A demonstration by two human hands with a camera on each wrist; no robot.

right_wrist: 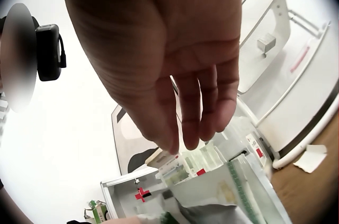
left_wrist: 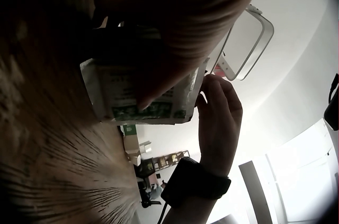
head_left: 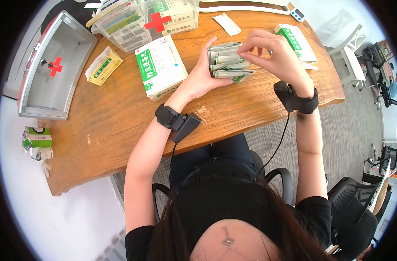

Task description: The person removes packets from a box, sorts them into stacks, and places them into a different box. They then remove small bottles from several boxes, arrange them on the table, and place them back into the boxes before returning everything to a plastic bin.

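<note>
My left hand (head_left: 199, 81) grips a bundle of white and green sachets (head_left: 231, 61) between thumb and fingers, close over the wooden table. The sachets stand on edge side by side. In the left wrist view the thumb lies across the printed face of the outer sachet (left_wrist: 159, 108). My right hand (head_left: 279, 54) hovers at the bundle's right end, fingertips right at the sachets' upper edges. Its fingers (right_wrist: 190, 128) are loosely bent and point down in the right wrist view, with nothing seen between them. Left of the bundle lies a white and green medicine box (head_left: 165, 65).
Another white and green box (head_left: 300, 45) lies to the right. A clear bin (head_left: 139, 37) of medicine boxes stands at the back. A yellow box (head_left: 106, 66) and an aluminium first-aid case (head_left: 67, 95) are at left. A paper scrap (head_left: 226, 25) lies behind the sachets.
</note>
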